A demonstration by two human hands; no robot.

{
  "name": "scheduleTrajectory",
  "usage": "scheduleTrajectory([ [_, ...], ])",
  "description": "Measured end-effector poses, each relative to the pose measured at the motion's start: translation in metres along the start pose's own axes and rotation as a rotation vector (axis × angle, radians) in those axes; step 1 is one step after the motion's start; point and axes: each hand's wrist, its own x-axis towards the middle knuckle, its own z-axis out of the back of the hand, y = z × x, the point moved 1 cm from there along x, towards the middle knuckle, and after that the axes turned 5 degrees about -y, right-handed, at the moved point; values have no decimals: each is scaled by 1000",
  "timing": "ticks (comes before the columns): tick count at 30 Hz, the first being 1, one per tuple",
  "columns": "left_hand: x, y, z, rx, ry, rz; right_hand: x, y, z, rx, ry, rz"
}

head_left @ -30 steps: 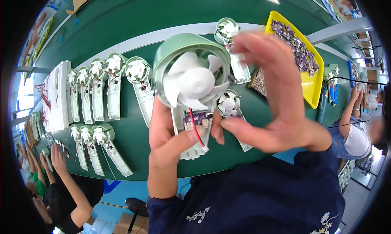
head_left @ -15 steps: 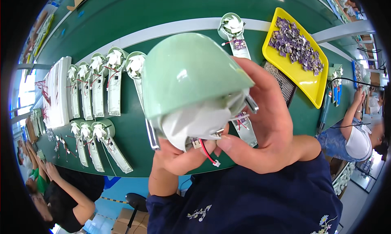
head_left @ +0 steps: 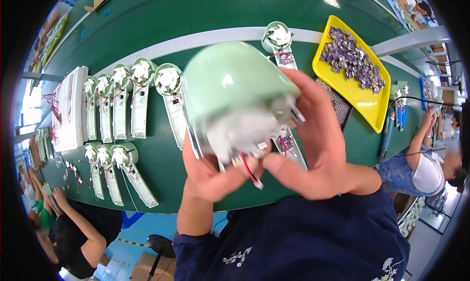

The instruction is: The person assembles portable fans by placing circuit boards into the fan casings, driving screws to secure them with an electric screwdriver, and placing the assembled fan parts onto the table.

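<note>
Close before me, both hands grip a pale green fan housing (head_left: 230, 80), its rounded shell facing up. Inside its near end sits a white fan (head_left: 240, 129), blurred by motion. A red and black wire (head_left: 248, 167) with a small white plug dangles from the lower edge. My left hand (head_left: 208, 178) is closed around the lower left side, partly hidden by the housing. My right hand (head_left: 318, 149) wraps the right side, its thumb bent in near the wire. Beyond the right hand lies a long green fan part (head_left: 278, 41) with a purple circuit board (head_left: 285, 58) on it.
Several similar fan assemblies (head_left: 119, 100) lie in rows at the left, beside a white foam tray (head_left: 70, 110) with red wires. A yellow tray (head_left: 364, 107) of purple boards stands at the right, partly over a perforated metal tray (head_left: 338, 97). Co-workers sit at both sides.
The housing and both hands have shifted slightly, the shell's left side moving right. More of the fan assembly behind it now shows. Both hands keep their hold.
</note>
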Motion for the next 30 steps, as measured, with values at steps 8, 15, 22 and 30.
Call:
scheduleTrajectory([
  [8, 34, 8, 12, -295, -100, -72, -93, -53, 25, -654, -312, -176],
  [15, 32, 31, 1, -359, -65, 52, -117, -72, -11, -901, -268, -243],
  [22, -5, 51, -15, -332, -156, 186, -133, -79, 16, -893, -367, -195],
  [30, -64, 59, -40, -515, -236, 227, -136, -29, 1, -319, -392, -27],
])
